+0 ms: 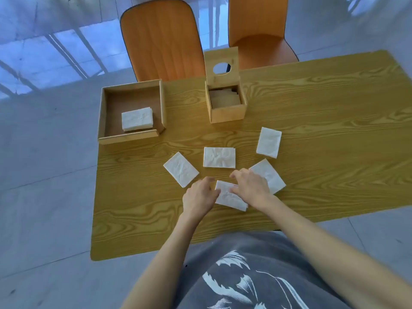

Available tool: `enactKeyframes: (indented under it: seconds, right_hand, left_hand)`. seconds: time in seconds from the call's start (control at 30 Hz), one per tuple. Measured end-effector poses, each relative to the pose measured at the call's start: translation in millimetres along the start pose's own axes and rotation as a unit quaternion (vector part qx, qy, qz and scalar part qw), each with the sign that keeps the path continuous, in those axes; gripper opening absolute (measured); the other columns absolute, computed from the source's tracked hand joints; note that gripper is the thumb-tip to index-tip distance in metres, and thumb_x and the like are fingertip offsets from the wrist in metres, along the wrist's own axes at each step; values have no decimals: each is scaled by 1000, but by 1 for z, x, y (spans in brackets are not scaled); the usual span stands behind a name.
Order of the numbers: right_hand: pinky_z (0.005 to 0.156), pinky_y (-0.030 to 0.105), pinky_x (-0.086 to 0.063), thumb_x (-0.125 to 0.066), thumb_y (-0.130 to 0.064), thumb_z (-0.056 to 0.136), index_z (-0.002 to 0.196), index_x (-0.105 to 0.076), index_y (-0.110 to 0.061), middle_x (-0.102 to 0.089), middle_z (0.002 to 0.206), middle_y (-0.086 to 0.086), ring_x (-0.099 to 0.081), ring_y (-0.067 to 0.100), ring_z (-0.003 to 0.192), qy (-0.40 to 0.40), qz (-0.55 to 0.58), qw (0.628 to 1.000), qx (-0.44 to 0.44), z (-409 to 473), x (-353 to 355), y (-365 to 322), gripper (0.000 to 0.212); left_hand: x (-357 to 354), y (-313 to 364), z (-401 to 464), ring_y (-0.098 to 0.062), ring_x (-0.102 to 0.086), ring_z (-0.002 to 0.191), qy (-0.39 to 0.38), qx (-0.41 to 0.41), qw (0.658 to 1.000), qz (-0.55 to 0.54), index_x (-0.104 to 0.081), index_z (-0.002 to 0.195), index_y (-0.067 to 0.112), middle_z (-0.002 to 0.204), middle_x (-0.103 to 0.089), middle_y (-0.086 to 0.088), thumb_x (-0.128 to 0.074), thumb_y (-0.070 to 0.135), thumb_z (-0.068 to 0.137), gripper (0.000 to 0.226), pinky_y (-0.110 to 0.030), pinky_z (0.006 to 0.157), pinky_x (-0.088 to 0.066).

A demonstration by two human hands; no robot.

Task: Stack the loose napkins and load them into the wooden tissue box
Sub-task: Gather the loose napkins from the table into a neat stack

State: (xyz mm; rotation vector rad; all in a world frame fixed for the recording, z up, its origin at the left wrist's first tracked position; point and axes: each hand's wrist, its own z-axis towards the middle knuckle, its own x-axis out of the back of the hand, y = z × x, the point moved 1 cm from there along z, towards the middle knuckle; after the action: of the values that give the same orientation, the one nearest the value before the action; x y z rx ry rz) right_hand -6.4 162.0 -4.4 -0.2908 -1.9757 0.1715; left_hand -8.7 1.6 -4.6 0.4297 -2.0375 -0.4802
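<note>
Several folded white napkins lie loose on the wooden table (323, 121). The nearest napkin (229, 198) lies between my hands: my left hand (199, 197) touches its left end and my right hand (250, 186) presses on its right part. Other napkins lie to the left (181, 169), in the middle (219, 157), at the upper right (269, 142), and partly under my right hand (270, 175). The wooden tissue box (227, 113) stands beyond them with its hinged lid (221, 56) raised; the lid has a round hole. Napkins show inside the box.
A shallow wooden tray (104, 112) at the table's left back holds a small stack of napkins (137, 119). Two orange chairs (160, 39) (258, 30) stand behind the table. The table's near edge meets my body.
</note>
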Motion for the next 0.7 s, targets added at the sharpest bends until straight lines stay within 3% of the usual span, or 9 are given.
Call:
enactKeyframes:
  seconds: [0.33, 0.47, 0.57, 0.7]
  right_hand:
    - [80, 33, -49, -70, -32, 87, 105, -68, -22, -62, 110, 0, -57, 19, 107, 28, 39, 999, -23, -3, -9, 3, 21]
    - [79, 35, -55, -70, -28, 87, 97, -67, -23, -69, 98, -4, -62, 16, 96, 9, 173, 984, -44, -2, -11, 11, 11]
    - [80, 29, -54, -76, -25, 83, 97, -68, -18, -68, 94, -4, -64, 14, 91, -26, 299, 952, -55, 0, -11, 21, 17]
    - [75, 25, -53, -79, -22, 82, 94, -66, -16, -68, 93, -1, -65, 18, 93, -32, 425, 901, -78, -3, -12, 28, 19]
  left_hand:
    - [-17, -7, 1, -23, -58, 113, 25, 14, 1000, -13, -52, 137, 24, 125, -58, -5, -58, 44, 88, 53, -37, 84, -51]
    - [-16, -8, 5, -20, -53, 118, 53, 12, 997, -60, -58, 129, 24, 125, -54, -3, -65, 43, 86, 47, -34, 89, -49]
    - [-15, -6, 9, -15, -61, 108, 43, 33, 975, -215, -62, 118, 21, 116, -63, 2, -70, 37, 85, 37, -32, 87, -53]
    - [-18, -6, 8, -21, -70, 96, -17, 97, 894, -438, -59, 119, 18, 104, -74, -8, -78, 20, 81, 43, -34, 82, -59]
